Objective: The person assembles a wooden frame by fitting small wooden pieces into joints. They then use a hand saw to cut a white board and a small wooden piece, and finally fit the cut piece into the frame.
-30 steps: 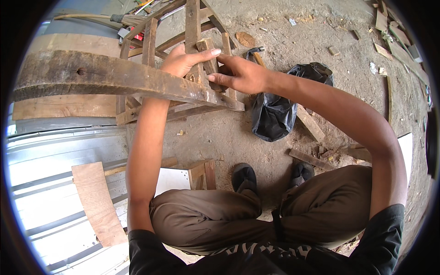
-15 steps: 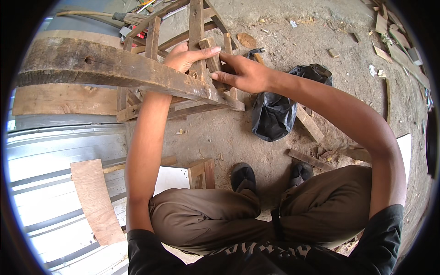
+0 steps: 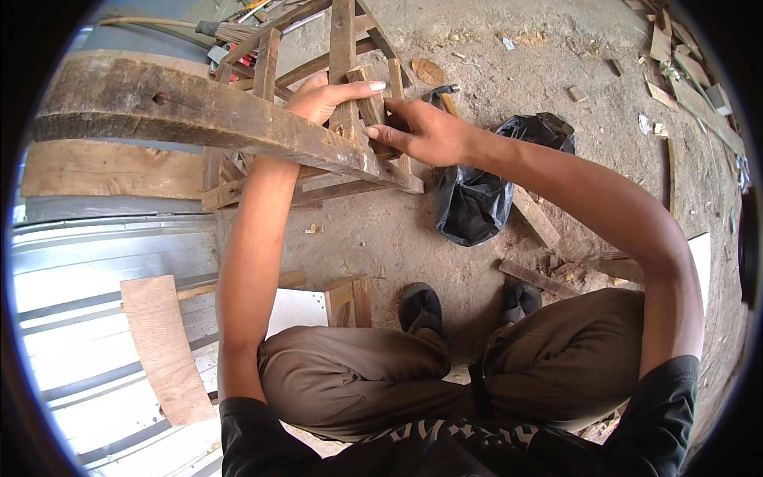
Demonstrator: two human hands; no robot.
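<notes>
A short wooden block point(image 3: 368, 106) is held against an upright of an old wooden frame point(image 3: 342, 40). My left hand point(image 3: 316, 99) reaches behind a long weathered plank point(image 3: 199, 113) and closes on the block, thumb laid across its upper part. Some left fingers are hidden behind the wood. From the right, my right hand point(image 3: 429, 133) grips the block's lower end, its thumb on the near side and the fingers curled around the far side. The long plank slants down to the frame's near right corner.
A black plastic bag point(image 3: 474, 205) and a tool like a hammer point(image 3: 450, 105) lie right of the frame. Wood offcuts point(image 3: 536, 216) litter the dirt floor. A broom point(image 3: 230, 32) lies behind the frame. Corrugated metal sheet point(image 3: 87, 318) with a thin board point(image 3: 165, 350) is at left.
My right hand and forearm have shifted very slightly down. Both hands keep their hold on the block, and the frame looks the same.
</notes>
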